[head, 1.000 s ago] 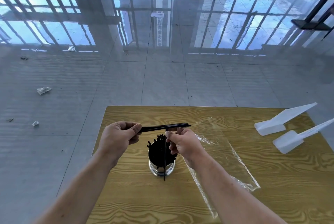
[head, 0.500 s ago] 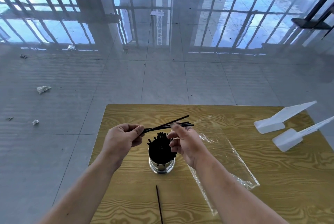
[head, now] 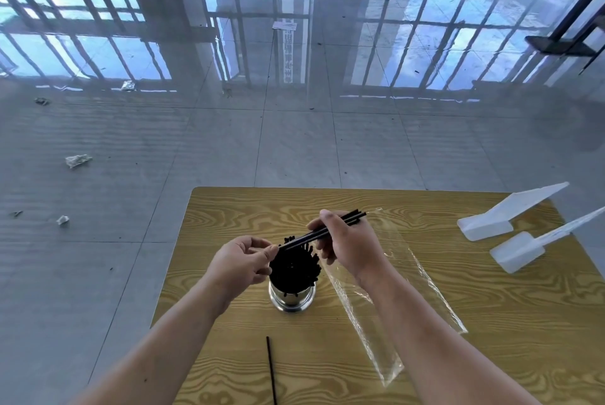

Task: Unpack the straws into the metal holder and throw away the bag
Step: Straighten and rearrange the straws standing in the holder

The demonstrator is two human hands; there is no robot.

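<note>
While the right grip (head: 347,247) clamps straws (head: 322,233), left grip (head: 242,262) unclear, glossy floor tiles (head: 294,143) surround the wooden table (head: 523,323).

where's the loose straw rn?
Head view, bottom centre: the loose straw lies flat on the table, nearer the person than the holder and left of the bag.

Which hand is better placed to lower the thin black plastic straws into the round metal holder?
Right. The right hand grips the thin black straws mid-length, tilted over the round metal holder; the left hand only meets their lower tips.
</note>
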